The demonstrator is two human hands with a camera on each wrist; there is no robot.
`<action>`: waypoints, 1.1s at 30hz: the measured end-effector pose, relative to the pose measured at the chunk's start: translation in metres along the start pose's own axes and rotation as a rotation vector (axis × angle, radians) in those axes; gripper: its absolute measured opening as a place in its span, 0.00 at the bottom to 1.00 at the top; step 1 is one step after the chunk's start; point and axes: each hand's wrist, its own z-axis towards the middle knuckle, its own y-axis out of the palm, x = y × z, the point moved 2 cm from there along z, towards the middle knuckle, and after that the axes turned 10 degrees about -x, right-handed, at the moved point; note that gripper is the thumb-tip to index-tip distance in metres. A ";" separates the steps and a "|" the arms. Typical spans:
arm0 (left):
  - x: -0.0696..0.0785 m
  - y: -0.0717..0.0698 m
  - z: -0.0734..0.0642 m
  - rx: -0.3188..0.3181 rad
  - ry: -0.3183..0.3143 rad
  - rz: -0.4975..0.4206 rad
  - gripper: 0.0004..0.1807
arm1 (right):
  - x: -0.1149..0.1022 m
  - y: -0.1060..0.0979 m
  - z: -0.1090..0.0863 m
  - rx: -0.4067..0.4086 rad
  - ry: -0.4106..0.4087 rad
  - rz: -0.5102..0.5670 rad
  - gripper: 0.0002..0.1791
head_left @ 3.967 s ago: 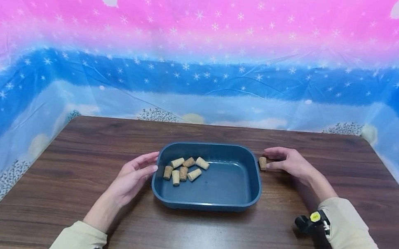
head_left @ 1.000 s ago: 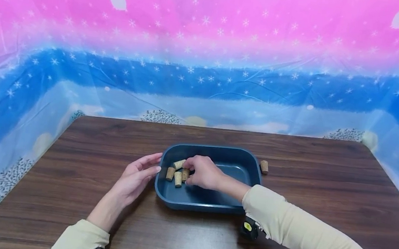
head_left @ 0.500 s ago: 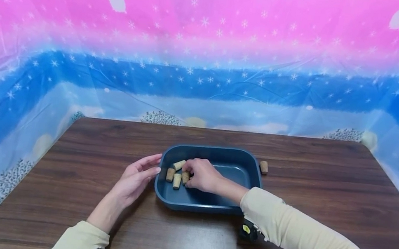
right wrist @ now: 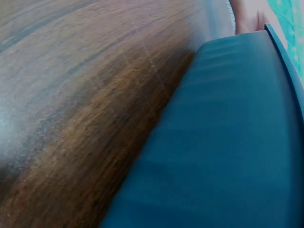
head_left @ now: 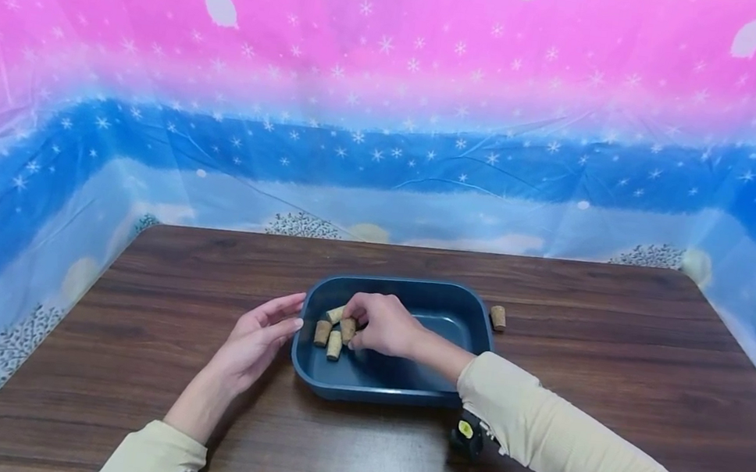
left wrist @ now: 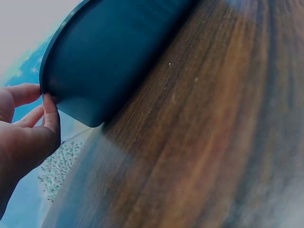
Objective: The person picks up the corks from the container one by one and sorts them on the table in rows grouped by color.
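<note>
A dark blue plastic basin (head_left: 387, 394) stands on the table with several tapered corks at its left end. My right hand (head_left: 386, 328) reaches inside it and pinches a brown cork (head_left: 347, 331) between thumb and fingers. Close by lie a light cork (head_left: 334, 346), another brown cork (head_left: 322, 333) and a partly covered light cork (head_left: 334, 314). Any corks behind the right hand are hidden. My left hand (head_left: 252, 339) touches the basin's left end with fairly straight fingers; in the left wrist view its fingertips (left wrist: 33, 90) meet the rim.
One brown cork (head_left: 498, 318) stands on the wooden table (head_left: 618, 360), just right of the basin. A patterned cloth (head_left: 387, 158) hangs behind the table. The basin's outer wall (right wrist: 213, 142) fills much of the right wrist view.
My right hand has left the cork beside the basin and come into the basin. Over the last half second it shifts the pinched cork slightly up and left. The left hand stays put.
</note>
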 end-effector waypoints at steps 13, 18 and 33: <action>0.000 0.000 0.000 -0.002 0.006 -0.002 0.28 | 0.003 -0.020 -0.002 0.048 0.024 0.097 0.19; 0.000 0.000 -0.001 -0.005 0.007 -0.006 0.28 | 0.003 -0.029 -0.004 0.065 0.030 0.117 0.21; 0.000 0.000 -0.001 -0.009 0.001 -0.005 0.28 | 0.005 -0.046 -0.009 0.113 -0.013 0.173 0.20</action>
